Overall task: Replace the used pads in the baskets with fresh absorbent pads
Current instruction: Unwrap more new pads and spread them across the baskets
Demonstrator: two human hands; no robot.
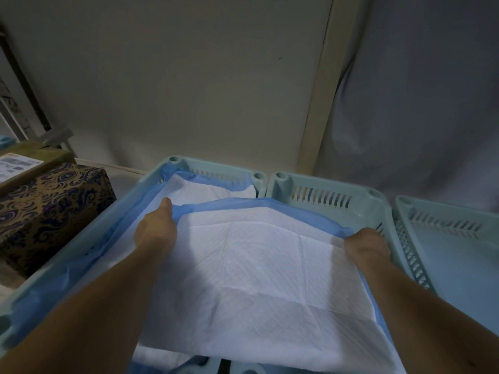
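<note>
A: Pad position?
B: One white quilted absorbent pad with blue plastic border (pixel 259 265) was spread over the middle pale teal slotted plastic basket (pixel 337 195), long axis running from the camera toward the wall, far edge raised.
A: Hands?
B: Left hand (pixel 156 228) pinched the far-left corner, right hand (pixel 367 244) gripped the far-right corner.
A: Counts?
B: Three baskets in a row. Left basket (pixel 151 182) was already lined with a second pad (pixel 205 190); right basket (pixel 459 255) bare. One patterned brown cardboard box (pixel 54 201) at left.
</note>
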